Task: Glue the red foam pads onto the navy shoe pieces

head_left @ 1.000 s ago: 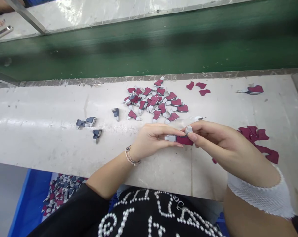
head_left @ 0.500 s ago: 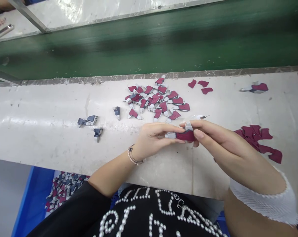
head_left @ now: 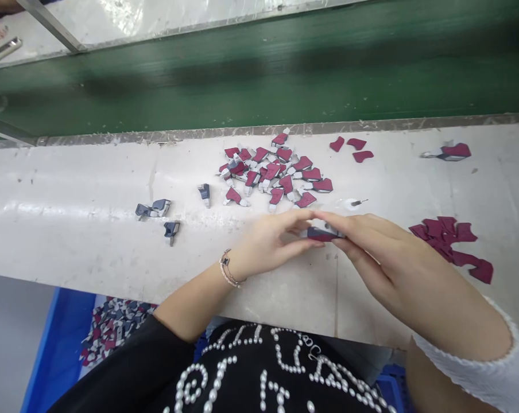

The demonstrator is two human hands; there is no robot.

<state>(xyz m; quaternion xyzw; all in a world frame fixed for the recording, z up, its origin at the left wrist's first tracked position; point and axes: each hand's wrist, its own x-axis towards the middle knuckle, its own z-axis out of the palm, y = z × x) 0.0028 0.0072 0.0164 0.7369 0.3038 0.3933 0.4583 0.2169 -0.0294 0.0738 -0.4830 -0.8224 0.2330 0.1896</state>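
Observation:
Between both hands, above the white worktable (head_left: 259, 269), is a small grey plastic part with a maroon piece (head_left: 322, 234) on it, turned so its dark side edge faces me. My left hand (head_left: 271, 241) pinches its left end between thumb and fingers. From the right, my right hand (head_left: 371, 246) grips the other end with thumb and fingertips. Beyond the hands lies a pile of similar grey parts with maroon faces (head_left: 270, 171). To the right of my right hand is a heap of loose maroon pieces (head_left: 446, 238).
Several dark blue-grey parts (head_left: 171, 230) lie at the left. Three maroon pieces (head_left: 363, 156) and one grey-maroon part (head_left: 455, 151) sit at the back right. A thin pointed item (head_left: 357, 202) lies beyond my right hand. A blue bin (head_left: 57, 338) of parts stands below left; a green belt (head_left: 242, 80) runs behind.
The held part has been tilted, so its maroon face now shows only as a thin strip and its dark edge faces me. Both hands stay on it.

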